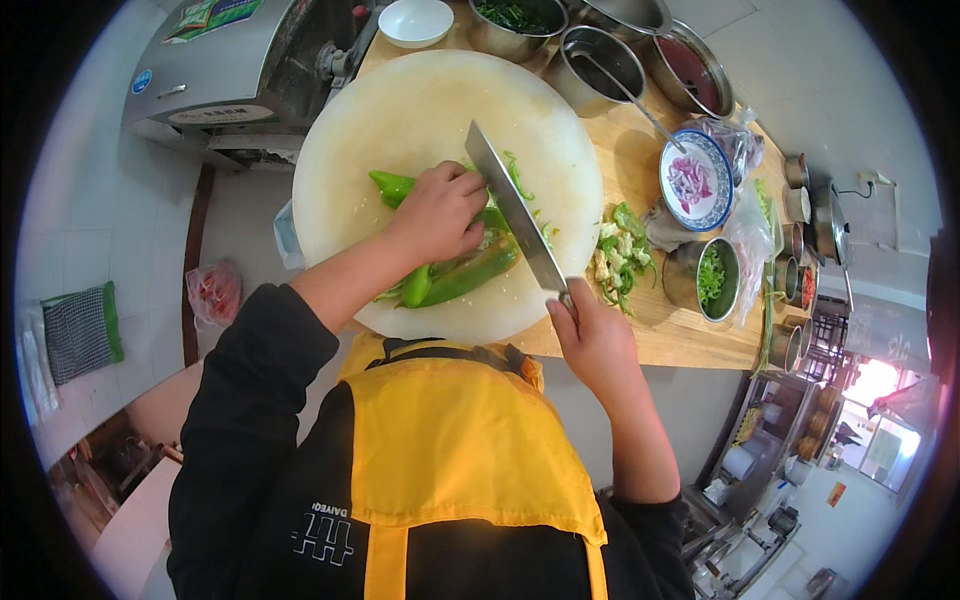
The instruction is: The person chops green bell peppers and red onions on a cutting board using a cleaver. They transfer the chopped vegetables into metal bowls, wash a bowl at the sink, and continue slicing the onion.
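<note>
My right hand (596,330) grips the handle of a Chinese cleaver (519,210). Its blade slants across a round white cutting board (397,112). Just left of the blade, my left hand (442,210) presses down on green peppers, its fingertips close to the steel. One pepper's pointed end (391,186) sticks out beyond my knuckles. Below the hand lie opened pepper pieces (469,279), hollow side partly showing. Thin green shreds (517,176) are scattered on the blade's far side. My left palm hides part of the peppers.
Pepper cores and trimmings (622,251) lie on the wooden tabletop (675,337) right of the board. Beyond them stand a metal pot of chopped greens (679,277) and a blue-rimmed plate (664,176) of sliced red onion. A white bowl (416,22) and several metal pots line the back.
</note>
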Demonstrator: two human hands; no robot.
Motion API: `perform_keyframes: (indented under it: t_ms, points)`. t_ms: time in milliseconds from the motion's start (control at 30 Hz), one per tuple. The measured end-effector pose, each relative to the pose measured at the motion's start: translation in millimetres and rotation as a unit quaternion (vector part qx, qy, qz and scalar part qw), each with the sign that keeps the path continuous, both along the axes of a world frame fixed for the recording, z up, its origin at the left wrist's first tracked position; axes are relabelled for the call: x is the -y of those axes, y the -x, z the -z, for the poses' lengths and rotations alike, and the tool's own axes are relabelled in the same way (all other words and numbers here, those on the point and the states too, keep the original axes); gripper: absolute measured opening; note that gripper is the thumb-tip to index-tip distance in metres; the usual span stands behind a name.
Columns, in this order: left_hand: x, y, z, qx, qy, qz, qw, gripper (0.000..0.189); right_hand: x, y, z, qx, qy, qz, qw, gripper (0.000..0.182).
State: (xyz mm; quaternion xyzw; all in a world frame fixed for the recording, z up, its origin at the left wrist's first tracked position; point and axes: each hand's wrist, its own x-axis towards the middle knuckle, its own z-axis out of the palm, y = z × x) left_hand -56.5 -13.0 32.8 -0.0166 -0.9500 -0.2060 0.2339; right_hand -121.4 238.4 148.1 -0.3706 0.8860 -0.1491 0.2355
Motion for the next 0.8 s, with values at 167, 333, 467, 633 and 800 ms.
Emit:
perform_keyframes:
  t_ms: [167, 333, 467, 633, 800]
  points:
    - [-5.8, 3.3, -7.1, 0.044, -0.010, 0.012, 0.999, 0.026, 5.5, -3.3, 44.3, -0.012, -0.002, 0.019, 1.000, 0.026]
    - [1.1, 2.0, -4.1, 0.032, -0.009, 0.008, 0.999, 0.025, 9.1, 4.7, 44.8, -0.015, 0.038, 0.013, 0.999, 0.027]
    - [-0.9, -1.4, -0.5, 0.013, -0.009, 0.003, 1.000, 0.025, -8.1, -6.7, -1.7, 0.018, -0.009, 0.013, 1.000, 0.030]
    - [-1.7, -0.1, -7.1, 0.080, -0.031, 0.014, 0.996, 0.026, 11.4, -5.8, 55.4, -0.021, 0.018, 0.022, 0.999, 0.025]
    - [0.6, -12.8, -14.0, 0.039, -0.107, 0.003, 0.994, 0.025, 14.1, -2.6, 66.8, -0.030, 0.041, 0.023, 0.998, 0.025]
